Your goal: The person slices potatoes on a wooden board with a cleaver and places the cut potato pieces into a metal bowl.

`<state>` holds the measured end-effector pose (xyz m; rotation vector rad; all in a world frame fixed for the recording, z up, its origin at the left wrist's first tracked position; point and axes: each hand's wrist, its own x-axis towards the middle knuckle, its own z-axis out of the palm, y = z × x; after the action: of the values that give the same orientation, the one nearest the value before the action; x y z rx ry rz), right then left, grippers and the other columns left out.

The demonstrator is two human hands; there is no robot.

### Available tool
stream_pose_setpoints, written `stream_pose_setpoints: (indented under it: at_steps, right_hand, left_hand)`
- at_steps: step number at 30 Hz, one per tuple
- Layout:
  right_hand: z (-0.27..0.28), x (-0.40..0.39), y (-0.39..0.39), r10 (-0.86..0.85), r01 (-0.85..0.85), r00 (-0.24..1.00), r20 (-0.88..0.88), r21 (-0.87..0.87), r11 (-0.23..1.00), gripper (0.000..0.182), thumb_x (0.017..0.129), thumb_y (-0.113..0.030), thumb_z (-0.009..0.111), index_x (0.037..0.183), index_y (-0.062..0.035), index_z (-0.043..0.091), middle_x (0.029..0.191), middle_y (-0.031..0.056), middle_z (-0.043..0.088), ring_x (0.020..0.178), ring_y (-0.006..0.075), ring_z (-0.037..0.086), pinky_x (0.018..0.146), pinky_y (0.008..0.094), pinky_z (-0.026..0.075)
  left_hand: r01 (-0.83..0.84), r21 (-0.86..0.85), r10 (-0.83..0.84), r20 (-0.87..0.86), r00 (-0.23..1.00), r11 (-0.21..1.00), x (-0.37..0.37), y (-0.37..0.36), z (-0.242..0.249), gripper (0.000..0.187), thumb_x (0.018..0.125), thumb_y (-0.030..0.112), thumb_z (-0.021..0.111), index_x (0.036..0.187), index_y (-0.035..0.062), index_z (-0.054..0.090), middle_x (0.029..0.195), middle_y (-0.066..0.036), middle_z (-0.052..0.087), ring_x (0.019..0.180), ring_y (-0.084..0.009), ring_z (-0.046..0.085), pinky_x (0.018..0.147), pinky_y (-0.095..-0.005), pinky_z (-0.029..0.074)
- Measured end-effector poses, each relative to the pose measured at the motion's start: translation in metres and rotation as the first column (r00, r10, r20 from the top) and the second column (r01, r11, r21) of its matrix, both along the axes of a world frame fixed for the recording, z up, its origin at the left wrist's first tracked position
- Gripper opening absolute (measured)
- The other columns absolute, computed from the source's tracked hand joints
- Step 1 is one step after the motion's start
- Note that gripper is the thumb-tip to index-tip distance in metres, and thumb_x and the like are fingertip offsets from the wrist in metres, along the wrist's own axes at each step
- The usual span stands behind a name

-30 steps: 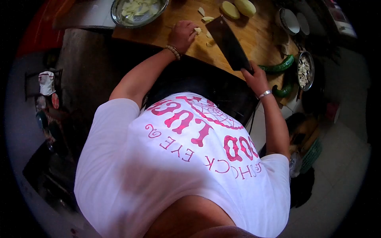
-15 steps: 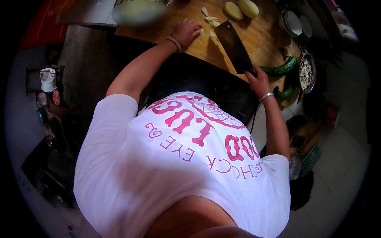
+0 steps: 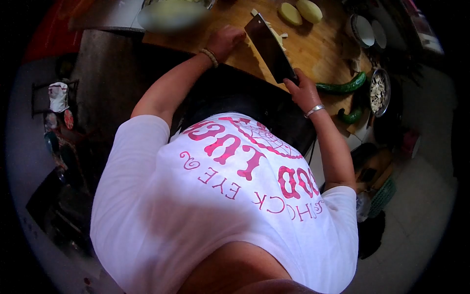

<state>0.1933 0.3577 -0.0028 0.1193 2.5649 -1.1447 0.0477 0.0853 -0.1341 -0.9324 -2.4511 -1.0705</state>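
My right hand (image 3: 301, 90) grips the handle of a wide dark cleaver (image 3: 269, 46), whose blade lies tilted over the wooden cutting board (image 3: 313, 54). A few pale potato slices (image 3: 277, 34) sit at the blade's far edge. My left hand (image 3: 226, 39), a bead bracelet on its wrist, rests on the board just left of the blade with its fingers curled; whether it holds anything is hidden. Two peeled potato halves (image 3: 299, 11) lie beyond the blade.
A metal bowl (image 3: 171, 12) of pale slices stands at the board's far left. Two green cucumbers (image 3: 342, 85) (image 3: 351, 116) lie right of my right hand. A steel bowl of white pieces (image 3: 378, 90) and white bowls (image 3: 361, 27) stand further right. A green basket (image 3: 384, 193) sits on the floor.
My right hand has swung the cleaver to the left and lifted its blade, with slices now at its edge. My left hand drew back slightly from the cut pieces.
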Motion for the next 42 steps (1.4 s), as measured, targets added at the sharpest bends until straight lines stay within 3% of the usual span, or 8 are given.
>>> stream_pose_setpoints:
  at_steps: [2,8,14,17,20,30,37,42]
  right_hand:
    - [0.014,-0.005,-0.015,0.009,-0.010,0.999,0.045,0.034,0.999,0.034,0.087,-0.023,0.064,0.107,0.0029,0.054,0.087,0.0263,0.064,0.081,0.0411,0.063,0.069,0.0428,0.048]
    - [0.015,-0.004,-0.017,0.009,-0.011,0.998,0.054,0.046,0.999,0.034,0.087,-0.023,0.064,0.106,0.0028,0.053,0.085,0.0273,0.063,0.079,0.0419,0.062,0.067,0.0439,0.048]
    - [0.022,-0.006,-0.021,-0.001,-0.005,0.991,0.136,0.041,0.999,0.034,0.088,-0.023,0.063,0.109,0.0015,0.053,0.086,0.0272,0.063,0.078,0.0414,0.062,0.067,0.0433,0.048]
    - [0.019,-0.009,-0.023,0.009,-0.015,0.988,0.155,0.042,0.999,0.035,0.087,-0.023,0.063,0.110,0.0009,0.053,0.087,0.0269,0.064,0.078,0.0413,0.062,0.068,0.0431,0.048]
    - [0.004,-0.016,-0.031,0.026,-0.037,0.994,0.106,0.099,0.994,0.036,0.087,-0.024,0.063,0.111,0.0008,0.053,0.087,0.0265,0.064,0.080,0.0414,0.063,0.069,0.0436,0.049]
    - [0.021,0.013,-0.013,-0.055,0.086,0.985,-0.163,0.189,0.978,0.034,0.086,-0.029,0.064,0.111,-0.0072,0.055,0.086,0.0220,0.065,0.081,0.0400,0.064,0.071,0.0432,0.050]
    - [0.015,0.105,0.066,0.040,0.101,0.943,-0.331,0.399,0.911,0.045,0.076,-0.013,0.072,0.117,-0.0081,0.055,0.100,0.0162,0.061,0.089,0.0355,0.060,0.073,0.0410,0.050]
    - [0.001,0.163,0.065,-0.006,0.121,0.979,-0.206,0.553,0.824,0.052,0.070,-0.006,0.075,0.118,-0.0108,0.056,0.089,0.0140,0.058,0.082,0.0330,0.058,0.070,0.0416,0.048]
  left_hand:
    - [0.091,-0.188,-0.052,0.201,0.978,0.978,-0.002,-0.009,0.000,0.018,0.094,0.019,0.052,0.107,0.0086,0.060,0.109,-0.013,0.062,0.105,-0.0336,0.057,0.109,-0.0484,0.033]
    - [-0.007,-0.156,-0.006,-0.081,0.997,0.988,0.001,-0.005,-0.004,0.015,0.087,0.016,0.054,0.101,0.0152,0.060,0.092,-0.004,0.062,0.090,-0.0255,0.059,0.074,-0.0379,0.049]
    - [0.003,-0.228,-0.039,-0.152,0.988,0.974,0.000,-0.003,-0.003,0.015,0.085,0.015,0.054,0.100,0.0163,0.059,0.085,-0.003,0.059,0.087,-0.0248,0.058,0.071,-0.0382,0.049]
    - [0.088,-0.327,-0.063,0.085,0.994,0.941,0.004,-0.007,0.006,0.026,0.088,0.013,0.052,0.113,0.0098,0.058,0.104,-0.011,0.060,0.102,-0.0317,0.057,0.097,-0.0443,0.043]
    - [-0.018,-0.202,-0.009,-0.134,0.991,0.979,0.006,-0.006,0.002,0.012,0.084,0.015,0.055,0.096,0.0160,0.059,0.087,-0.004,0.058,0.088,-0.0245,0.057,0.071,-0.0380,0.049]
    - [0.132,-0.277,-0.092,0.151,0.984,0.952,-0.002,0.005,0.035,0.019,0.084,0.013,0.062,0.103,0.0076,0.059,0.109,-0.013,0.059,0.103,-0.0339,0.056,0.083,-0.0438,0.050]
    - [-0.019,-0.420,0.078,0.126,0.989,0.908,-0.054,0.053,0.039,0.084,0.072,0.025,0.080,0.141,0.0100,0.034,0.137,-0.017,0.039,0.124,-0.0388,0.042,0.099,-0.0465,0.045]
    - [0.112,-0.598,0.018,0.207,0.978,0.793,-0.082,0.070,0.026,0.083,0.071,0.030,0.083,0.138,0.0082,0.038,0.136,-0.014,0.040,0.118,-0.0368,0.049,0.097,-0.0456,0.048]
